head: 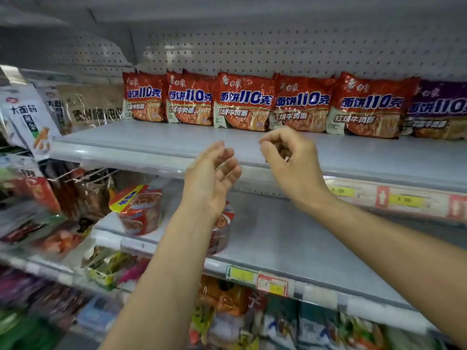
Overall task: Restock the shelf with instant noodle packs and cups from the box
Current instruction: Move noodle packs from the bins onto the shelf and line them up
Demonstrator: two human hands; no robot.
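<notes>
Here both hands' fingers [228,170] hang loose, empty; red packs [243,102] read "面饼110克".

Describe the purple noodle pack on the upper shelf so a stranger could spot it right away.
Find the grey upper shelf backed by white pegboard, where a row of red instant noodle packs stands against the back. Follow that row to its right end. The purple instant noodle pack is last, the only one not red.

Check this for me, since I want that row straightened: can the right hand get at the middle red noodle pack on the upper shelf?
Probably yes. The right hand hangs empty in front of the upper shelf, and only bare shelf lies between it and the middle red noodle pack.
</notes>
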